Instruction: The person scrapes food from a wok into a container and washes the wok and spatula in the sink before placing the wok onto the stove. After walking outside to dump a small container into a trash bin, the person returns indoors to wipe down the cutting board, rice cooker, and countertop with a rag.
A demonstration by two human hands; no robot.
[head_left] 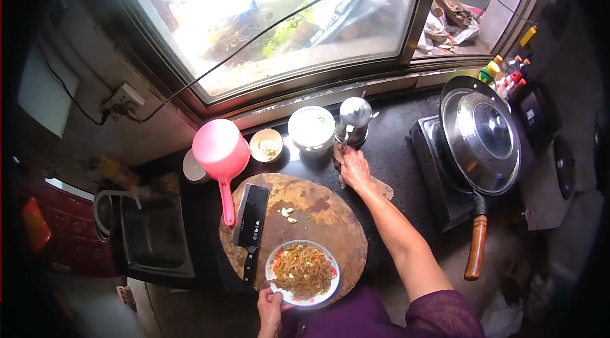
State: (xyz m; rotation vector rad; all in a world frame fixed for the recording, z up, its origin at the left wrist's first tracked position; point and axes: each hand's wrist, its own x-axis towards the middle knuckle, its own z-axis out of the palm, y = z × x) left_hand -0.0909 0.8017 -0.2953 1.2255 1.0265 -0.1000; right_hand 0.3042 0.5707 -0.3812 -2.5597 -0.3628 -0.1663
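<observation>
My left hand (271, 310) grips the near-left rim of a plate (337, 284) with its fingers closed. Shredded food (302, 269) with red and pale bits fills the plate, which rests at the near edge of a round wooden chopping board (330, 217). My right hand (357, 171) reaches forward past the board, its fingers curled beside a steel pot (356, 112). A brownish cloth-like thing (382, 189) lies under that hand, and what the fingers hold is hidden. On the board are a cleaver (253, 217) and several garlic cloves (288, 213).
A pink ladle (222, 147), a small bowl (267, 145) and a white lidded container (311, 129) stand behind the board. To the right, a lidded wok (483, 135) sits on a stove (438, 166), its wooden handle projecting toward me. A sink (155, 236) is at left.
</observation>
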